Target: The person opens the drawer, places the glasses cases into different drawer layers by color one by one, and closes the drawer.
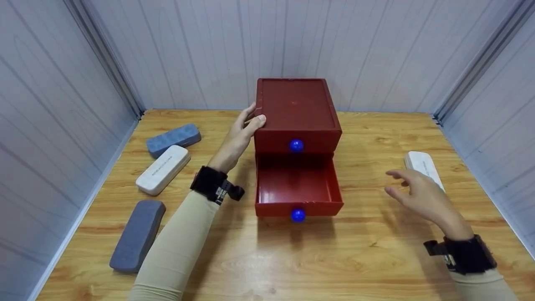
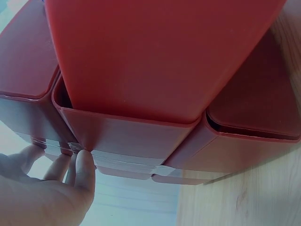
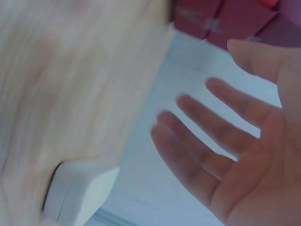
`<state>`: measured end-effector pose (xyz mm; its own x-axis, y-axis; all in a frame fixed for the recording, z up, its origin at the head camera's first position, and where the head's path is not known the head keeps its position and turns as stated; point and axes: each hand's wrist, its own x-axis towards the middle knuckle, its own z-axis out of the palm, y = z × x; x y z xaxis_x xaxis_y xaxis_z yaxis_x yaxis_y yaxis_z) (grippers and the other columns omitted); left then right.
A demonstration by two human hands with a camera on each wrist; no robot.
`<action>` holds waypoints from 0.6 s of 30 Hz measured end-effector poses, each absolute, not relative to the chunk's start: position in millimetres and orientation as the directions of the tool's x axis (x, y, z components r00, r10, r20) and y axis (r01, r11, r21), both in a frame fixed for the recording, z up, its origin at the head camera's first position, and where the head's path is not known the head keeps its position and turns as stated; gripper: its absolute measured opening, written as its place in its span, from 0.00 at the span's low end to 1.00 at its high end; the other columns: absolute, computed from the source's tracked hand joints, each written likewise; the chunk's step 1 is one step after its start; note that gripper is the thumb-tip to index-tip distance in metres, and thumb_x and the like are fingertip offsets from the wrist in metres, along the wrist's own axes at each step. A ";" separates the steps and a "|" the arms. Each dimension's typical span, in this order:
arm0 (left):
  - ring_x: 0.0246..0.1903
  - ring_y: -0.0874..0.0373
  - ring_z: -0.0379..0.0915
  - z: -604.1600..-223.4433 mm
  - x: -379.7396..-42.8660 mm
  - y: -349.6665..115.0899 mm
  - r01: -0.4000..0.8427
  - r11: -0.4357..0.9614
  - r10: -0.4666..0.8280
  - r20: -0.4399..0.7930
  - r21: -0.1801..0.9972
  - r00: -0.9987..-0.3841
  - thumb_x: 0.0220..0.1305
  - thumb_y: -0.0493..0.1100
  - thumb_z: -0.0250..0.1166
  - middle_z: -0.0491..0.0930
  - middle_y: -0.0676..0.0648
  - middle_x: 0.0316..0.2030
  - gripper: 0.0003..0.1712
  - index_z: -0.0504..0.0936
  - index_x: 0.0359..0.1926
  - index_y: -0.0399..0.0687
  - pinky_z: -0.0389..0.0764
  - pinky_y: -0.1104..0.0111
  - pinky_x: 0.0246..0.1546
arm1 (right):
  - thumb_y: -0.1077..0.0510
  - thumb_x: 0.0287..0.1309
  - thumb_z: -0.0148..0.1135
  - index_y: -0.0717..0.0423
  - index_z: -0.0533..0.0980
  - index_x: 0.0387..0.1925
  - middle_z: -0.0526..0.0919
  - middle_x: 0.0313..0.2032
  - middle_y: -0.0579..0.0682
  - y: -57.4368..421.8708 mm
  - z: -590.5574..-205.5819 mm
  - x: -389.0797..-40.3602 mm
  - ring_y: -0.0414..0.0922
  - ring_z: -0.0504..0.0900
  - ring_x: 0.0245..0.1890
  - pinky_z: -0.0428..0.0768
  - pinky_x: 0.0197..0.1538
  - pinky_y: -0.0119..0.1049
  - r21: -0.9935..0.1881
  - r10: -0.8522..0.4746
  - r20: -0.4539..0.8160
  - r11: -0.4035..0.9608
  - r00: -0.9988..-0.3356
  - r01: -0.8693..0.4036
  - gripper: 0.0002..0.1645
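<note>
A dark red drawer cabinet (image 1: pixel 294 104) with blue ball knobs stands before the back wall. Its pulled-out drawer (image 1: pixel 297 179) is empty in the head view; the drawer above it is closed. My left hand (image 1: pixel 237 142) rests against the cabinet's left side, thumb at the top edge. Extended fingers (image 2: pixel 84 172) press the side beside a strip of clear tape in the left wrist view. My right hand (image 1: pixel 422 198), holding nothing, is spread in the air beside a white glasses case (image 1: pixel 420 162) and partly covers it in the head view.
On the left lie a blue patterned glasses case (image 1: pixel 177 138), a white one (image 1: pixel 163 169) touching or overlapping it in view, and a grey one (image 1: pixel 138 236) nearer the front. White panel walls (image 1: pixel 200 54) enclose the wooden table (image 1: pixel 368 259) on three sides.
</note>
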<state>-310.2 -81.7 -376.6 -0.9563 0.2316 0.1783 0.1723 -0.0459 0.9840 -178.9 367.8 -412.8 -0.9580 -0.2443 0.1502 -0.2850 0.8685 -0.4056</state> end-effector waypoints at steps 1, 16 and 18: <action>0.74 0.52 0.62 -376.5 -309.9 -81.7 0.171 -0.045 0.230 0.176 0.984 -0.957 0.76 0.53 0.62 0.62 0.44 0.78 0.45 0.54 0.85 0.48 0.64 0.59 0.76 | 0.49 0.74 0.67 0.63 0.75 0.70 0.80 0.60 0.69 372.2 -415.2 -181.8 0.68 0.81 0.54 0.79 0.52 0.68 -0.386 -0.233 0.172 0.878 -0.957 -0.283 0.32; 0.74 0.51 0.63 -375.2 -310.0 -81.2 0.166 -0.040 0.242 0.171 0.985 -0.955 0.76 0.54 0.62 0.61 0.43 0.79 0.46 0.53 0.85 0.48 0.63 0.58 0.77 | 0.42 0.71 0.67 0.59 0.59 0.80 0.52 0.74 0.79 427.6 -443.2 -213.0 0.85 0.56 0.65 0.64 0.51 0.84 -0.282 0.007 0.119 0.959 -0.993 -0.027 0.47; 0.73 0.51 0.63 -375.4 -310.0 -81.0 0.168 -0.043 0.242 0.174 0.985 -0.955 0.76 0.54 0.62 0.62 0.43 0.78 0.45 0.53 0.85 0.48 0.63 0.58 0.77 | 0.41 0.71 0.66 0.61 0.57 0.80 0.50 0.74 0.80 432.5 -445.8 -214.6 0.86 0.55 0.64 0.65 0.50 0.84 -0.279 0.033 0.078 0.960 -0.996 0.010 0.50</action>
